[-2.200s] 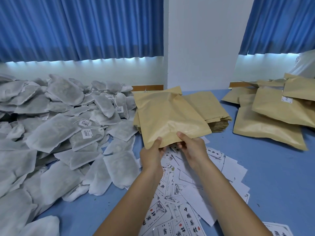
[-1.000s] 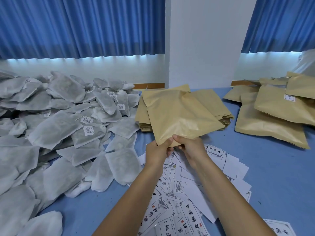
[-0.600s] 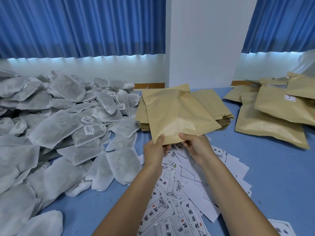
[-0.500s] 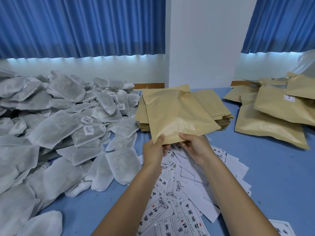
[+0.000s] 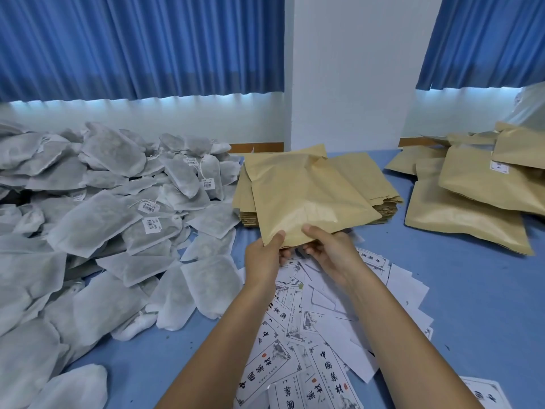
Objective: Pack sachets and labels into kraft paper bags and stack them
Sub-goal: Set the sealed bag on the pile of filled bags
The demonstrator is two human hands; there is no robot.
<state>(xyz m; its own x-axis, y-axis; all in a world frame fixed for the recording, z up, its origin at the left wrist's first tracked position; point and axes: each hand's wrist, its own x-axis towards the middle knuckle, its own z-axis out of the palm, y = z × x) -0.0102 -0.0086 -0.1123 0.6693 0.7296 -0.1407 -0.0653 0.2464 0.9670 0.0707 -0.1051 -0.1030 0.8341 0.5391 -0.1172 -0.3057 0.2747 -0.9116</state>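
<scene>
Brown kraft paper, a flat rectangular bag (image 5: 306,199), hides most of my fingers: only the thumbs show on top of its near edge, and the rest curl beneath it. Whether its mouth is parted I cannot tell. It also covers part of the stack of empty kraft bags (image 5: 371,181) behind. My left hand (image 5: 265,258) pinches the near left corner and my right hand (image 5: 333,252) pinches the edge just beside it, above scattered white printed labels (image 5: 309,335), with the heap of white mesh sachets (image 5: 103,216) to the left.
</scene>
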